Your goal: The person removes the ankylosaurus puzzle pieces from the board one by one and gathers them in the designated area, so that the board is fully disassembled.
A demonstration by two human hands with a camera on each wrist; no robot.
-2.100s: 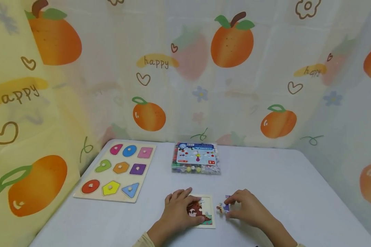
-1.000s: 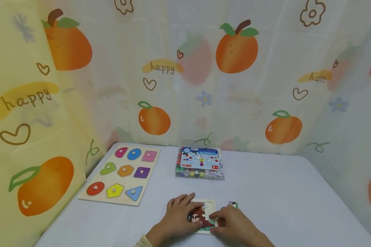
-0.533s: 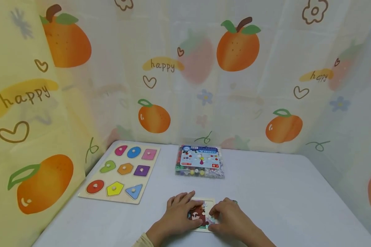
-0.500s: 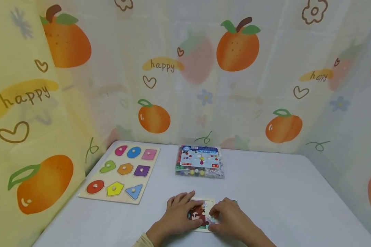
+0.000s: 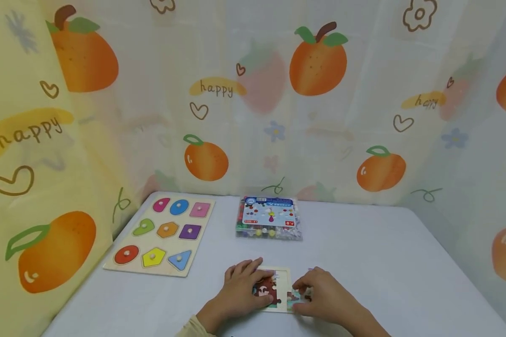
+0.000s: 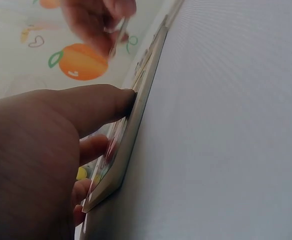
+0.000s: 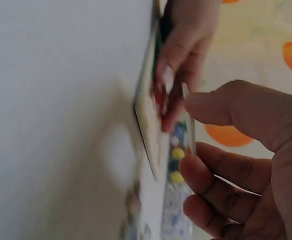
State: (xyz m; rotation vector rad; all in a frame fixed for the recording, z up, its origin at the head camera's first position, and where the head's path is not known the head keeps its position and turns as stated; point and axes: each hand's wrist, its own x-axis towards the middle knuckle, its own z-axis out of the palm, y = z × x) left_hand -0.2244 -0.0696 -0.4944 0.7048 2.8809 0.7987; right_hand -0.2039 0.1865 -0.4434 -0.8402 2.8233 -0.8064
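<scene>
A small jigsaw puzzle (image 5: pixel 263 291) with a brown figure lies in a pale square frame (image 5: pixel 283 279). Its right-hand strip shows bare backing. My left hand (image 5: pixel 241 292) rests over the puzzle's left side, thumb pressing the pieces. In the left wrist view, its other fingers lie along the frame's far side. My right hand (image 5: pixel 326 296) pinches a teal and brown puzzle piece (image 5: pixel 293 299) at the frame's right edge. The right wrist view shows that thin piece (image 7: pixel 191 127) edge-on between thumb and fingertips, above the table. A purple bit of another piece (image 5: pixel 310 269) peeks out behind this hand.
A wooden shape board (image 5: pixel 162 238) with knobbed coloured shapes lies at the left. At the back middle stands a clear plastic box of beads (image 5: pixel 268 218). Printed curtains enclose the white table (image 5: pixel 362 243). Blurred small pieces (image 7: pixel 132 212) lie on the table in the right wrist view.
My right hand came left to the frame's lower right corner, then drew back right with a piece. That corner, filled earlier, is now bare. My left hand has stayed on the puzzle.
</scene>
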